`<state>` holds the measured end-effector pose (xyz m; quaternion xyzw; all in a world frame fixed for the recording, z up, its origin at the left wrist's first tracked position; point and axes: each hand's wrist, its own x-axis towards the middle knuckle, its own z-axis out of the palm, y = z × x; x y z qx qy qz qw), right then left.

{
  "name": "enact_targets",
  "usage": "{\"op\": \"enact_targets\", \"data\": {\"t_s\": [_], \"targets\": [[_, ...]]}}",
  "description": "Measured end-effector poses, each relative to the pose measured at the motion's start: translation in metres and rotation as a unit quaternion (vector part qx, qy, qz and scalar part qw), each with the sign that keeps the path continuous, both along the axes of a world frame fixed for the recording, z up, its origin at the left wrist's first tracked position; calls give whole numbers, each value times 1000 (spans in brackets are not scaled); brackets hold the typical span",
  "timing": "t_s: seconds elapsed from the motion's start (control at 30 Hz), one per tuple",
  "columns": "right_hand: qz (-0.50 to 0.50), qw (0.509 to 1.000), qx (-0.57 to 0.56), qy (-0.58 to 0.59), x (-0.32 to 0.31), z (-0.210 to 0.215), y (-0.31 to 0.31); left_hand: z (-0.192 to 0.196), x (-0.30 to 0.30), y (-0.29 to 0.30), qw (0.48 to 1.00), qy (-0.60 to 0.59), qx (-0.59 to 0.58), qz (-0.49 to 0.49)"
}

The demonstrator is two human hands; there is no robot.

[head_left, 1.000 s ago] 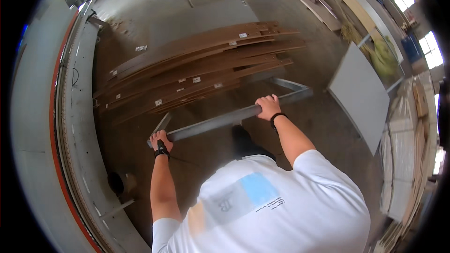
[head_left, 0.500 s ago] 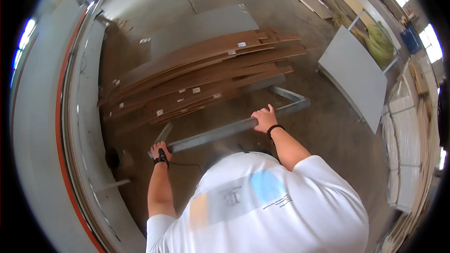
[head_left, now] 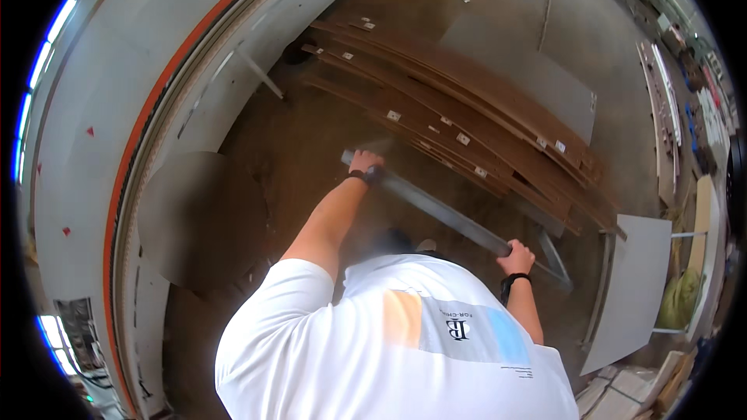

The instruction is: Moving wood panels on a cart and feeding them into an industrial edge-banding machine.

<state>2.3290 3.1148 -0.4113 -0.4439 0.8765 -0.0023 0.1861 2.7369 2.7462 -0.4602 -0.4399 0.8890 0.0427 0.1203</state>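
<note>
Both hands on a long grey metal bar (head_left: 443, 214), mid-frame.

It slants from upper left to lower right: left hand (head_left: 364, 162) curled over the upper end, right hand (head_left: 515, 257) wrapped round it lower down, brown boards (head_left: 467, 101) beyond.

The person's bare left hand (head_left: 364, 162) is reaching far forward just left of the frame's centre, arm nearly straight, fingers closed in a grip, a dark band circling its wrist. The bare right hand (head_left: 517, 255) is gripping closer in at right of centre, elbow bent, wrist wearing a black band.
</note>
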Motion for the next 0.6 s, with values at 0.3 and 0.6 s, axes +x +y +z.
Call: {"op": "enact_targets", "data": {"t_s": [0.3, 0.6], "targets": [[-12, 1000, 21, 3, 95, -28, 136, 16, 77, 180, 997, 62, -13, -52], [-55, 995, 66, 46, 167, -56, 290, 20, 151, 333, 988, 110, -18, -111]]}}
